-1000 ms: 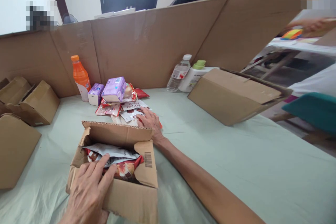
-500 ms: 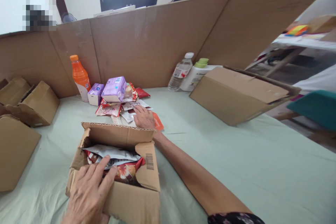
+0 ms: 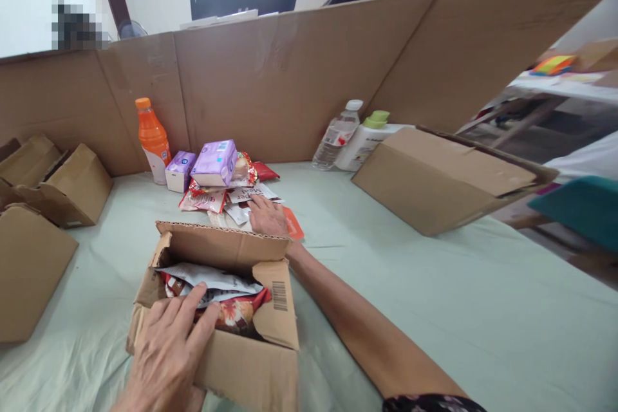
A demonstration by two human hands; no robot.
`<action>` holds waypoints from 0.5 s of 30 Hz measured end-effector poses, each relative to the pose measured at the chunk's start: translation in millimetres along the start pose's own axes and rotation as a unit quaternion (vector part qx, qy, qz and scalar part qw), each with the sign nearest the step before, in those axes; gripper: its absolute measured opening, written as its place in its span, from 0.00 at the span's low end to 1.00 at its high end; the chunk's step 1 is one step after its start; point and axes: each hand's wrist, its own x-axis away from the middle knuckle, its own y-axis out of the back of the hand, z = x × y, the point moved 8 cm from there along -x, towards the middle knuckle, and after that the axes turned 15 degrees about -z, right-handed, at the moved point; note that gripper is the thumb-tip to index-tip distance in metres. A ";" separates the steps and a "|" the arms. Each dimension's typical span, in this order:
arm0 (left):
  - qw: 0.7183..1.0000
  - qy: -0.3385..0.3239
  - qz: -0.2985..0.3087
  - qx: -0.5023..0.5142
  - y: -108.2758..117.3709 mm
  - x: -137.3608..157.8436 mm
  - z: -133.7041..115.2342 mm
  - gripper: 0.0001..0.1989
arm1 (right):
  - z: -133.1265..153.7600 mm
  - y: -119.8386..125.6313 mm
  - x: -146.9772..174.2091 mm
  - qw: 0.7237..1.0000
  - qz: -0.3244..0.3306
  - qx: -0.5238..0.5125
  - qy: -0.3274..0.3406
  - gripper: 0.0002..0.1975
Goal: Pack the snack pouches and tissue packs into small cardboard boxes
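Green cloth (image 3: 434,309) bears your box (image 3: 255,367), left hand (image 3: 168,338) spread over it, right hand (image 3: 268,216) at its one o'clock, grip unclear, now leaving more orange packet (image 3: 294,224) reachable.

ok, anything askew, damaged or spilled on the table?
Minor only: the open box has a rough far edge with corrugation showing, and the larger purple pack perches untidily on jumbled packets. The clear bottle appears to lean, possibly just lens distortion. No spill visible.

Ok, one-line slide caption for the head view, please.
Left hand at an open box holding packets, right hand at a packet pile beyond it.
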 end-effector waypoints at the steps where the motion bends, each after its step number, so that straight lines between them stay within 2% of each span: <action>1: 1.000 -0.002 0.002 0.000 -0.4 0.3 0.1 0.43 | 0.4 -1.1 -0.2 1.000 -0.002 -0.001 -0.002 0.21; 15: 0.999 0.002 -0.034 0.013 4.0 -5.6 -2.9 0.40 | -4.8 3.3 17.4 0.997 -0.061 -0.014 -0.047 0.22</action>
